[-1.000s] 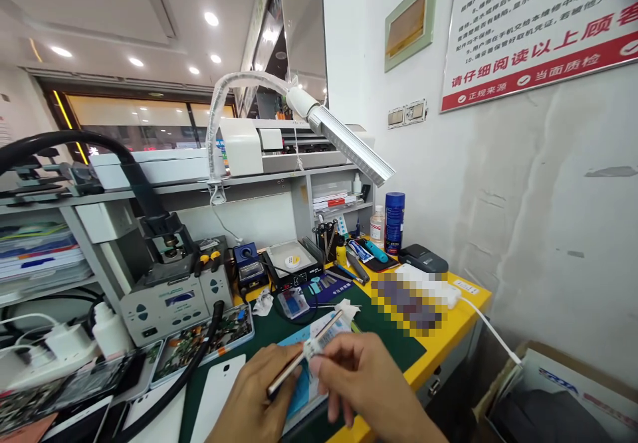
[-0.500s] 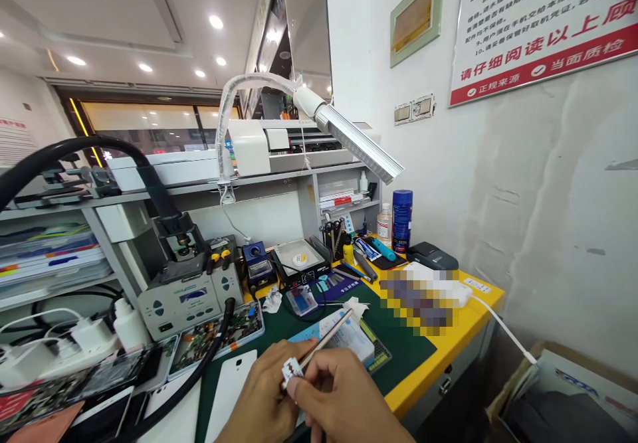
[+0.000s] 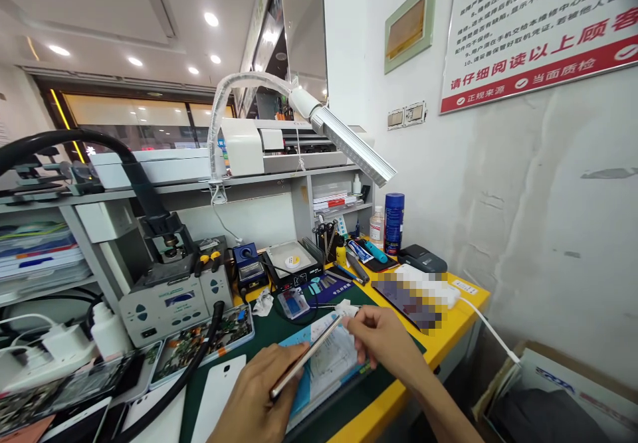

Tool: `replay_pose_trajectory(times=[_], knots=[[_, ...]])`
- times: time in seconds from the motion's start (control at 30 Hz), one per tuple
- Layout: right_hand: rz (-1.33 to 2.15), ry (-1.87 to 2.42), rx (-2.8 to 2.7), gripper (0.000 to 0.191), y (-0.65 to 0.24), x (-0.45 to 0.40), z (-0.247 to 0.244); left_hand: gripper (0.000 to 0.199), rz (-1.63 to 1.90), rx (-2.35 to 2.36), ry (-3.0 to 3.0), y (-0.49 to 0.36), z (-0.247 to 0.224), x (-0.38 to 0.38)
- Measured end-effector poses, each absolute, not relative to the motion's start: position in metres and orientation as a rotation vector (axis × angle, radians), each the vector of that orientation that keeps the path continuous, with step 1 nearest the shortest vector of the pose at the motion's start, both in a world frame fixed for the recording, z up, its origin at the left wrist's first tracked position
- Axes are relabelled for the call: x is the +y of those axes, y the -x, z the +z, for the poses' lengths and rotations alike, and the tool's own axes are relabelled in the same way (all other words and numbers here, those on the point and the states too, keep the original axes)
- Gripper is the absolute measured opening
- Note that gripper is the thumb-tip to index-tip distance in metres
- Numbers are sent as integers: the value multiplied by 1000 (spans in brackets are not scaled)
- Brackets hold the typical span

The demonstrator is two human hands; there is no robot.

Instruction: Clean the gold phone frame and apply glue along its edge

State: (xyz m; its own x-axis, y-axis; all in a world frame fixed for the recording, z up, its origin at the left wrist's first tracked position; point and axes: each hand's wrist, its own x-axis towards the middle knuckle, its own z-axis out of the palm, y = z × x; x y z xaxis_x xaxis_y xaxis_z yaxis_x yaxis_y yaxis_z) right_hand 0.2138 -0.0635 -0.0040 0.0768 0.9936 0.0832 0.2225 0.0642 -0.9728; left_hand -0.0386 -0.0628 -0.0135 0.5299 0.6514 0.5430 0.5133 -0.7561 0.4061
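A thin phone (image 3: 305, 358) with a gold-coloured edge is tilted on its side, its narrow edge facing up. My left hand (image 3: 262, 386) is wrapped round its near end. At the far top corner of the phone, the fingertips of my right hand (image 3: 381, 340) are pinched together; what they hold, if anything, is hidden. Beneath both hands lies a blue and white box (image 3: 331, 356) on the green mat (image 3: 269, 337). A crumpled white tissue (image 3: 346, 307) sits just behind my right fingertips.
A white phone back (image 3: 218, 390) lies left of my left hand. Farther left are a tray of circuit boards (image 3: 204, 342), a black hose (image 3: 197, 370) and a grey hot-air station (image 3: 174, 303). A dark screen panel (image 3: 406, 303) rests on the yellow table edge (image 3: 448, 337).
My right hand has moved up and right along the phone to its far end. The razor blade seen earlier at its fingers no longer shows. The view has turned slightly right.
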Motion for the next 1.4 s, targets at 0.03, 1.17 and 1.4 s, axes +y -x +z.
replay_pose_trajectory(times=[0.03,1.17,1.4], knots=[[939,1375,-1321,43,-221,-61,-3,35,1021,1002,-2576,39,-14,-63],[930,1396,-1221,41,-230,-55,-18,35,1031,940,-2524,39,-18,-58],[1005,1268,-1205,43,-238,-57,-19,34,1139,1112,-2272,39,-19,-59]])
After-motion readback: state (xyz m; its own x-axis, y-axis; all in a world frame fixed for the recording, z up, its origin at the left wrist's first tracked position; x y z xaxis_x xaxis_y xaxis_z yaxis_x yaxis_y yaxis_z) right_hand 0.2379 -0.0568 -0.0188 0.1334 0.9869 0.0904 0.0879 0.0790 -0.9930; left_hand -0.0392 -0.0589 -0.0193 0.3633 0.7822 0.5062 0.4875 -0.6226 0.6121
